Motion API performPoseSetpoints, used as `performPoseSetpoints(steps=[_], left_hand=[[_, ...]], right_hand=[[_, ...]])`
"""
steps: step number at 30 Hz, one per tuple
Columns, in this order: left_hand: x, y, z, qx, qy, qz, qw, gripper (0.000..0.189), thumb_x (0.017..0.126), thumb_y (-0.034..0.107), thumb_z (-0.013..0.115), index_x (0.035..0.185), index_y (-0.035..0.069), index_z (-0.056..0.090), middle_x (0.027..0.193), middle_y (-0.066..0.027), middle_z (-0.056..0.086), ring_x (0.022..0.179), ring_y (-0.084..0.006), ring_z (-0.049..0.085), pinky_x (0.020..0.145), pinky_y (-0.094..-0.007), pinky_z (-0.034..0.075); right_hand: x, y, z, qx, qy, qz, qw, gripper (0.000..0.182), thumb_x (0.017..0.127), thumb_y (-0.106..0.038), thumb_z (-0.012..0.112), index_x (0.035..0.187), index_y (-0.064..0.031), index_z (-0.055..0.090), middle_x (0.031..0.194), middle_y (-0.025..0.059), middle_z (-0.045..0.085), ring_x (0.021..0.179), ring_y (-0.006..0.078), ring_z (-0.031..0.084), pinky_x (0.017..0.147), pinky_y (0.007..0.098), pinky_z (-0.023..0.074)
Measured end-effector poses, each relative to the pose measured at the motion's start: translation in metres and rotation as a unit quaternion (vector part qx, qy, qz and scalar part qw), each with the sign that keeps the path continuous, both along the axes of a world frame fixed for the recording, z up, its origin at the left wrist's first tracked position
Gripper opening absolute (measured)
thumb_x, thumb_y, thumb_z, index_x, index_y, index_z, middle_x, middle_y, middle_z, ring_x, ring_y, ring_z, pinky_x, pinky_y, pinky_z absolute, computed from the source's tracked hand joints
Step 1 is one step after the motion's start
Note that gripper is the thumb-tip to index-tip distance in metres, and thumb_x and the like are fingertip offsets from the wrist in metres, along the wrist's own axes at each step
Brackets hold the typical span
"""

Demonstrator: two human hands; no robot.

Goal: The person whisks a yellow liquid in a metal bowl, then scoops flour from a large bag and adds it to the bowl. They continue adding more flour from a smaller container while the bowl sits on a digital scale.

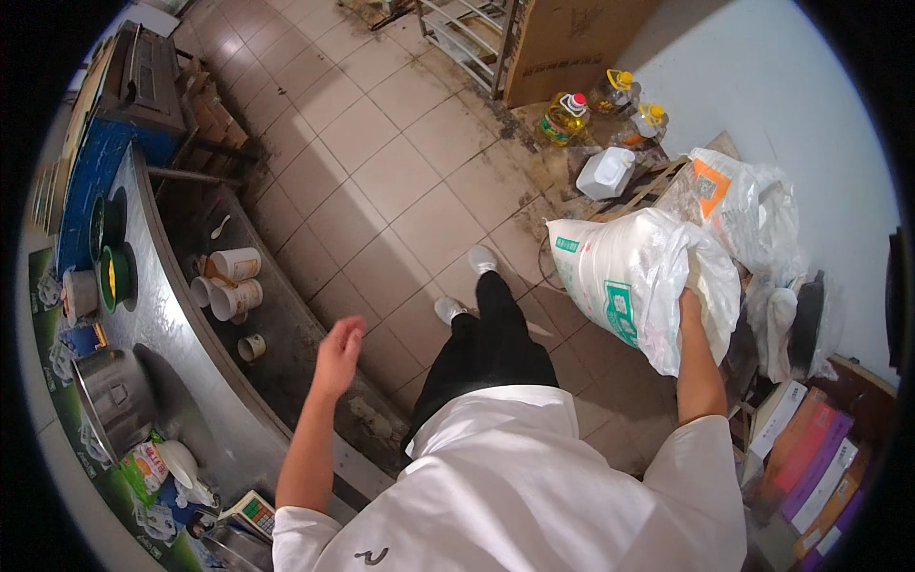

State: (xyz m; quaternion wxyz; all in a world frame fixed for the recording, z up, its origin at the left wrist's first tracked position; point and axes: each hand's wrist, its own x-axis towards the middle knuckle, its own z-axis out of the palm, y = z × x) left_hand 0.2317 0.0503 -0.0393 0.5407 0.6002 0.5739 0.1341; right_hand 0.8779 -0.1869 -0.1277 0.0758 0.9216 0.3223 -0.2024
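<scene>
A large white woven sack (600, 279) with green print stands at the right, its mouth gaping. My right hand (690, 304) reaches into that mouth; the fingers are hidden inside, so what they touch cannot be seen. My left hand (341, 354) hangs in the air over the edge of the steel counter, fingers loosely together, and no object shows in it. Below it to the left, paper cups (236, 300) and a small cup (251, 347) lie on the lower shelf (286, 386).
A steel pot (114, 400), a green bowl (114, 279) and a scale (254, 513) stand on the counter (179, 322). Oil bottles (565, 118), a white jug (606, 174), a second sack (750, 207) and coloured boxes (808, 457) line the wall side. Tiled floor (400, 179) lies between.
</scene>
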Motion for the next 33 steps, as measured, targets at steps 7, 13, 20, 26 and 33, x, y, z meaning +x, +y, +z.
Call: performPoseSetpoints(steps=[7,13,20,26,33], left_hand=[[-0.099,-0.162,-0.078,-0.123,0.258,-0.075,0.955,0.027,0.086,0.027,0.048,0.098,0.004,0.056,0.089,-0.0189,0.060,0.086,-0.0331,0.058,0.073,-0.0383,0.045],[-0.122,-0.264,-0.122,-0.314,0.271,0.005,0.910,0.031,0.082,0.029,0.049,0.085,0.000,0.057,0.066,-0.0144,0.058,0.069,-0.0222,0.058,0.062,-0.0346,0.045],[0.062,-0.167,-0.119,-0.213,0.102,0.040,0.971,0.016,0.087,0.015,0.047,0.091,0.004,0.057,0.075,-0.0040,0.058,0.063,-0.0134,0.054,0.054,-0.0275,0.044],[0.136,-0.218,-0.107,-0.193,0.063,0.077,0.976,0.016,0.087,0.016,0.046,0.091,0.005,0.056,0.074,-0.0040,0.057,0.061,-0.0146,0.053,0.053,-0.0276,0.044],[0.181,-0.333,-0.083,-0.107,0.314,-0.442,0.833,0.028,0.087,0.028,0.045,0.093,0.003,0.056,0.084,-0.0069,0.058,0.078,-0.0164,0.054,0.069,-0.0312,0.044]], right_hand=[[0.004,-0.009,-0.006,0.040,0.007,0.001,0.999,0.039,0.089,-0.027,0.031,0.097,-0.0012,0.058,0.090,0.0267,0.059,0.085,0.0417,0.056,0.074,0.0472,0.0432],[-0.017,0.016,0.003,0.073,0.016,-0.017,0.997,0.043,0.090,-0.027,0.030,0.086,0.0039,0.059,0.087,0.0258,0.060,0.080,0.0380,0.059,0.073,0.0463,0.0440],[0.019,0.010,0.011,0.030,0.158,0.165,0.973,0.037,0.087,-0.025,0.046,0.115,-0.0010,0.051,0.092,0.0197,0.061,0.078,0.0329,0.060,0.074,0.0398,0.0465],[0.127,0.015,0.177,0.350,0.371,0.075,0.857,0.031,0.081,-0.018,0.054,0.110,-0.0053,0.056,0.085,0.0157,0.063,0.074,0.0264,0.059,0.069,0.0349,0.0456],[0.368,-0.005,0.053,0.349,0.084,-0.103,0.928,0.033,0.080,-0.011,0.045,0.112,-0.0039,0.054,0.106,0.0189,0.058,0.097,0.0328,0.056,0.083,0.0390,0.0440]])
